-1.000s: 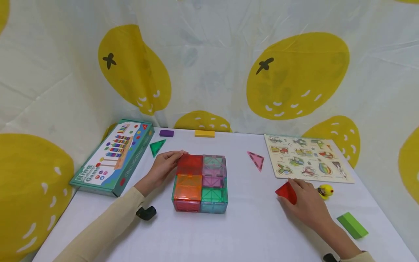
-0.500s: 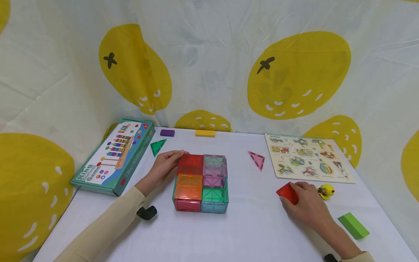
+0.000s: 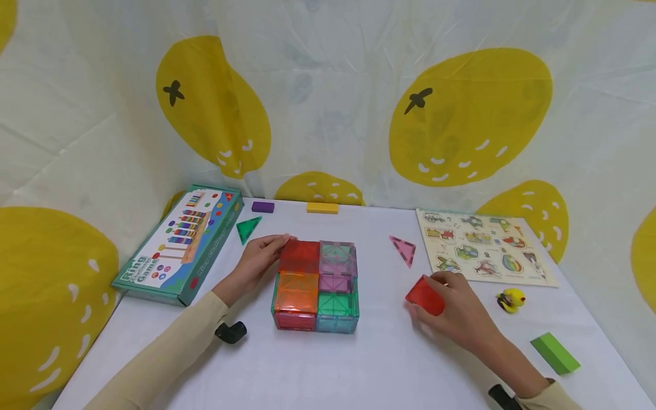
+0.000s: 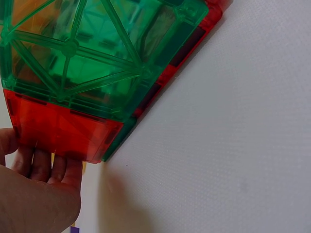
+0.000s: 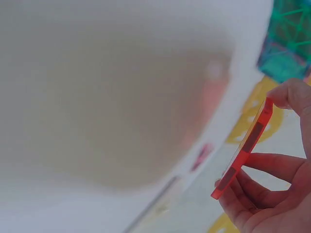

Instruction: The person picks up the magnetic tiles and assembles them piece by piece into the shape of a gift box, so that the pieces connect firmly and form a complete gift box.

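A low box built of translucent magnetic tiles (image 3: 338,306) stands on the table, with red, orange, pink and green squares on top. My left hand (image 3: 254,263) grips its back left corner. In the left wrist view, the fingers (image 4: 43,165) curl behind a red side tile (image 4: 60,128), with the thumb at its edge. To the right, my right hand (image 3: 461,310) pinches a separate red magnetic tile (image 3: 425,296) between thumb and fingers. The right wrist view shows this tile (image 5: 243,150) edge-on, lifted off the table.
A pink triangle tile (image 3: 404,250) lies between the box and a wooden picture puzzle (image 3: 482,250). A yellow toy duck (image 3: 511,299) and a green block (image 3: 555,353) are at right. Left stand a game box (image 3: 179,245) and a green triangle (image 3: 248,229); purple (image 3: 263,207) and yellow (image 3: 322,208) blocks lie behind.
My right hand has lifted the red tile and carried it left, away from the duck. My left hand has stayed at the tile box.
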A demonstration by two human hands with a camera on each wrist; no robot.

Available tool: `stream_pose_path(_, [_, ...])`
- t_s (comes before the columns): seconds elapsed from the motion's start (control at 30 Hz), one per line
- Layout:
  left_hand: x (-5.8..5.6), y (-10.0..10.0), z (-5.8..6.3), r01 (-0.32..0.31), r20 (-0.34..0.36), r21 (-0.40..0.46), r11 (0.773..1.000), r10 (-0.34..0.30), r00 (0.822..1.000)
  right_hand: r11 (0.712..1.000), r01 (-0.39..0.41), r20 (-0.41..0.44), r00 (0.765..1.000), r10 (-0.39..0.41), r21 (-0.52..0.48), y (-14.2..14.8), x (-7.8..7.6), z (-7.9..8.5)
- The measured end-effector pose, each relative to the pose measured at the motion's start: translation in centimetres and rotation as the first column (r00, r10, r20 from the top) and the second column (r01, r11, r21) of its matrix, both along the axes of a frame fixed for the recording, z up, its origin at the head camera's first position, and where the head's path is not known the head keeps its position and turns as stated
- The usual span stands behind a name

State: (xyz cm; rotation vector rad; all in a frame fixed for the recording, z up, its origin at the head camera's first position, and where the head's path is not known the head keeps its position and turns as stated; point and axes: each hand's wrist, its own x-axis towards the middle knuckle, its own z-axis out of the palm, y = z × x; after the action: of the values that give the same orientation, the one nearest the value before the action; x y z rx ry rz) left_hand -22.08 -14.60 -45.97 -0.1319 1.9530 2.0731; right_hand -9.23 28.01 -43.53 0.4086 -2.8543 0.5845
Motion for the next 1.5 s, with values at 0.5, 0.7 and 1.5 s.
stream_pose_path(0.5, [-0.1, 0.1, -0.1, -0.005, -0.008, 0.003, 1.000, 0.005, 1.000, 0.937, -0.342, -0.056, 0.939, 0.338, -0.076, -8.4, -0.6, 4.2])
stream_pose_path(0.7, [-0.2, 0.0, -0.1, -0.005, 0.002, -0.003, 1.000, 0.005, 1.000, 0.882, -0.466, -0.052, 0.885, 0.463, -0.069, -10.8, -1.4, 4.8])
stream_pose_path(1.5, [0.2, 0.0, 0.1, 0.005, -0.009, -0.013, 1.000, -0.005, 1.000, 0.781, -0.623, -0.079, 0.781, 0.619, -0.046, -13.5, -4.0, 3.4])
